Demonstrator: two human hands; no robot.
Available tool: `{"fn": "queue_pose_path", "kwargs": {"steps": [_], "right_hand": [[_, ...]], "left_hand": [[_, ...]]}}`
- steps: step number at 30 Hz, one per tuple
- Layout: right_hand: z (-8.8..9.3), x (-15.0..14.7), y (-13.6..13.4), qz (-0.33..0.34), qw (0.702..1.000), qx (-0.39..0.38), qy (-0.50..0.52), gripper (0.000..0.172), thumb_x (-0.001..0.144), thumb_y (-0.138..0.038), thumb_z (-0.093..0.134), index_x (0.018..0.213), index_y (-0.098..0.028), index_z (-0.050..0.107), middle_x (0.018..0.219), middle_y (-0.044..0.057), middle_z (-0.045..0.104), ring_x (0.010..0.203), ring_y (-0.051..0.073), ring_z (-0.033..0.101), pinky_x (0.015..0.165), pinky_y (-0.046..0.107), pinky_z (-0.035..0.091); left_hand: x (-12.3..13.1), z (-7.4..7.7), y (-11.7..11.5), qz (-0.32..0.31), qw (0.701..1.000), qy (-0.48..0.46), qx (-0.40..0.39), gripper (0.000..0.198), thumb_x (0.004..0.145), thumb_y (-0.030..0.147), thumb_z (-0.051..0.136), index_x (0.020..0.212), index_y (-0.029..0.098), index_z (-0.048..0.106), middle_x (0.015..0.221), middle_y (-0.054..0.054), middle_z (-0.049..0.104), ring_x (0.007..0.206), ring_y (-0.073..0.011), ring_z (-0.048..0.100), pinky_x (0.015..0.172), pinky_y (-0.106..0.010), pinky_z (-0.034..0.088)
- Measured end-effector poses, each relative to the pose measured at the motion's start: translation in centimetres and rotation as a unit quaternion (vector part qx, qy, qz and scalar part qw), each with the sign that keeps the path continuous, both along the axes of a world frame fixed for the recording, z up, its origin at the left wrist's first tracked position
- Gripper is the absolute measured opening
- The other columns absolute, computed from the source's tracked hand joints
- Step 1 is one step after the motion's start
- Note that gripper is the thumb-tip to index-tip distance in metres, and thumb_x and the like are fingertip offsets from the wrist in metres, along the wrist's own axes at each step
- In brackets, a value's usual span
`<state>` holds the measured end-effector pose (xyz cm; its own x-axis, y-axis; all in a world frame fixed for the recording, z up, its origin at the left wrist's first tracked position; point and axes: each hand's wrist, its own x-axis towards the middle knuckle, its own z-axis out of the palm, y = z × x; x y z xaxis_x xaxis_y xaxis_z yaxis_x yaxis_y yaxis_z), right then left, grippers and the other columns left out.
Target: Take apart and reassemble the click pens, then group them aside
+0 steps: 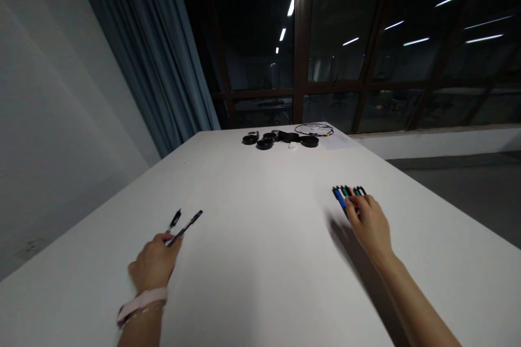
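— What did we have in our left hand point(153, 263) at that moment?

— Our fingers were closed around two black pens point(185, 226), which stuck out forward and to the right from the fist, their tips just above the white table point(260, 260). A pink band point(140, 303) sat on that wrist.

— And our right hand point(370, 222)?

— We had it stretched out far to the right, resting on a bundle of pens point(345, 194) that lay on the table. Blue, green and black ends showed beyond our fingertips. We could not tell whether the fingers were clamped on the bundle or only laid over it.

— So the two hands were well apart?

— Yes, with bare tabletop between them.

— What else did we see?

— At the far end of the table lay a cluster of black round parts point(280, 140), a thin cable point(315, 130) looped beside them, and a sheet of paper point(337, 142). Behind stood dark windows point(366, 38) and a grey-blue curtain point(154, 49) on the left.
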<state>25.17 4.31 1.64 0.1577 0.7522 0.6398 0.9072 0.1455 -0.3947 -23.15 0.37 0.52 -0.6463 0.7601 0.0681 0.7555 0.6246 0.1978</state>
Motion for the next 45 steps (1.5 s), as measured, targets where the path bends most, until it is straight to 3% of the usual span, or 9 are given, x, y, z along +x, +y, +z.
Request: {"fn": "queue_pose_path", "kwargs": {"steps": [6,11,14,16,20,29,35,41,45], "right_hand": [[0.0,-0.4,0.0,0.009,1.0,0.013,-0.011,0.036,0.094,-0.036,0.038,0.094,-0.015,0.067,0.094,0.014,0.064,0.088,0.028,0.061,0.076,0.04,0.048],[-0.1,-1.3,-0.1,0.04,0.998,0.027,-0.027,0.032,0.095,-0.034,0.039,0.092,-0.016,0.066,0.096,0.015,0.064,0.1,0.031,0.06,0.085,0.042,0.047],[0.0,-2.4,-0.4,0.075,0.997,0.005,-0.034,0.028,0.096,-0.03,0.041,0.092,-0.017,0.065,0.09,0.011,0.065,0.095,0.028,0.06,0.087,0.042,0.045],[0.1,-3.4,-0.8,0.095,0.995,-0.022,-0.035,0.025,0.096,-0.027,0.042,0.093,-0.016,0.064,0.089,0.01,0.064,0.087,0.026,0.061,0.082,0.039,0.046],[0.2,-5.5,-1.6,0.135,0.987,-0.066,-0.051,0.022,0.095,-0.022,0.044,0.094,-0.015,0.065,0.089,0.009,0.063,0.084,0.024,0.06,0.076,0.035,0.045],[0.1,-9.2,-3.4,0.182,0.965,-0.143,-0.122,0.013,0.091,-0.014,0.052,0.088,-0.017,0.064,0.087,0.006,0.065,0.082,0.022,0.06,0.073,0.031,0.042],[-0.3,-13.0,-5.2,0.206,0.94,-0.22,-0.158,0.023,0.096,-0.021,0.046,0.085,-0.017,0.064,0.08,0.007,0.071,0.076,0.023,0.065,0.066,0.032,0.041],[-0.4,-15.2,-5.8,0.225,0.918,-0.282,-0.166,0.044,0.095,-0.049,0.048,0.085,-0.012,0.07,0.081,0.017,0.073,0.077,0.029,0.069,0.062,0.034,0.043],[-0.6,-15.4,-5.4,0.233,0.916,-0.28,-0.169,0.032,0.096,-0.031,0.046,0.087,-0.011,0.07,0.082,0.019,0.074,0.076,0.029,0.069,0.062,0.035,0.044]], "left_hand": [[1.7,1.4,0.0,-0.062,0.998,-0.002,0.001,0.045,0.083,0.055,0.041,0.095,0.02,0.066,0.093,-0.014,0.073,0.093,-0.0354,0.067,0.074,-0.039,0.042],[8.9,2.6,0.1,-0.177,0.975,-0.063,0.117,0.033,0.087,0.05,0.04,0.076,0.024,0.057,0.066,-0.001,0.064,0.066,-0.0202,0.063,0.06,-0.026,0.035],[14.2,1.8,0.0,-0.264,0.953,-0.104,0.103,0.034,0.09,0.047,0.04,0.068,0.024,0.051,0.055,0.004,0.054,0.052,-0.0145,0.052,0.054,-0.025,0.029],[16.8,0.8,-0.2,-0.32,0.941,-0.066,0.088,0.035,0.091,0.044,0.042,0.064,0.023,0.051,0.054,0.004,0.055,0.051,-0.0142,0.05,0.057,-0.027,0.028],[19.4,-0.6,-0.3,-0.395,0.916,-0.01,0.072,0.032,0.091,0.035,0.046,0.064,0.021,0.054,0.061,0.0,0.063,0.058,-0.0157,0.055,0.067,-0.03,0.03],[20.5,-0.6,-0.1,-0.428,0.9,-0.034,0.076,0.042,0.098,0.031,0.033,0.064,0.021,0.056,0.065,-0.002,0.066,0.063,-0.0171,0.058,0.069,-0.031,0.029],[17.1,0.5,0.3,-0.346,0.927,-0.078,0.123,0.042,0.096,0.035,0.036,0.058,0.022,0.046,0.056,0.001,0.057,0.052,-0.0145,0.046,0.061,-0.03,0.025],[14.8,1.2,0.5,-0.28,0.942,-0.107,0.151,0.041,0.094,0.041,0.035,0.058,0.023,0.043,0.052,0.003,0.05,0.051,-0.0141,0.044,0.057,-0.028,0.025],[15.8,1.0,0.1,-0.296,0.938,-0.125,0.134,0.042,0.094,0.042,0.035,0.057,0.024,0.043,0.05,0.003,0.05,0.05,-0.0144,0.045,0.056,-0.027,0.026]]}}
